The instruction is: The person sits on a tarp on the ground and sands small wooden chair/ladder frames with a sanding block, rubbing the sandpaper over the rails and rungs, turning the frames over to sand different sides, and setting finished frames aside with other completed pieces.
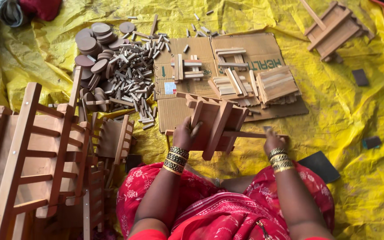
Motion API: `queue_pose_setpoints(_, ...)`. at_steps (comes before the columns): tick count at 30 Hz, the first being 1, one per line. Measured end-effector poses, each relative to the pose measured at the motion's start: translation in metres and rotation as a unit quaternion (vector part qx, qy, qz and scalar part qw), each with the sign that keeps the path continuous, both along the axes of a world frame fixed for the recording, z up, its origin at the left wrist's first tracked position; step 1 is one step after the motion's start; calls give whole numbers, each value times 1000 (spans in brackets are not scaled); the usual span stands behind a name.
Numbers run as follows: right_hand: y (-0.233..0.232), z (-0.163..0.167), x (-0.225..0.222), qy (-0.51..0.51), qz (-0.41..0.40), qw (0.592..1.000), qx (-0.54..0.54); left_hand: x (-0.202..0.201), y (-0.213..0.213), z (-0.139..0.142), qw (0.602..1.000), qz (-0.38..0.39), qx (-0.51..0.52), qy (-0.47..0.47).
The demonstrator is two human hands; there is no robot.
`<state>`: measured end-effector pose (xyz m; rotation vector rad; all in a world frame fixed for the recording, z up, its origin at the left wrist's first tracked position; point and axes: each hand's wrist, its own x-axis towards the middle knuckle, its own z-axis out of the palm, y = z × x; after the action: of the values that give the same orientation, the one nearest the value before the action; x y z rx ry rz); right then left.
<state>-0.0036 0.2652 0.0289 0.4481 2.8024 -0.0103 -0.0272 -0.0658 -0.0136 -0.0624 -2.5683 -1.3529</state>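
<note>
Item count, head view

Two hands: left hand (pixel 185 133), right hand (pixel 274 141), both on one wooden frame piece (pixel 216 126) at centre. One cardboard sheet (pixel 245 49) upper centre. One small wooden cart (pixel 334 29) upper right. One heap of short sticks (pixel 132 75) and one pile of round discs (pixel 96 42) upper left, too many to count. Three dark sanding pads: (pixel 360 78), (pixel 371 142), (pixel 320 165).
</note>
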Motion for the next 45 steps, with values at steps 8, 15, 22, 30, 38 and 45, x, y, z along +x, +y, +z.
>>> queue_pose_setpoints(8,-30,-6,29,174,272,942,-90,-2,4,5,998,33,-8,-50)
queue_pose_setpoints(15,7,-13,5,35,82,995,40,4,10,7,998,53,-6,-38)
queue_pose_setpoints(22,-9,-10,18,100,152,967,-178,-1,13,3,998,62,-9,-29)
queue_pose_setpoints(30,-8,-9,15,24,150,985,-83,1,16,5,997,74,-29,-5)
queue_pose_setpoints(38,41,8,-7,-80,10,997,-3,3,13,17,997,57,-10,-49)
queue_pose_setpoints(45,-1,-4,11,-23,161,977,-141,-2,16,11,997,61,-32,-47)
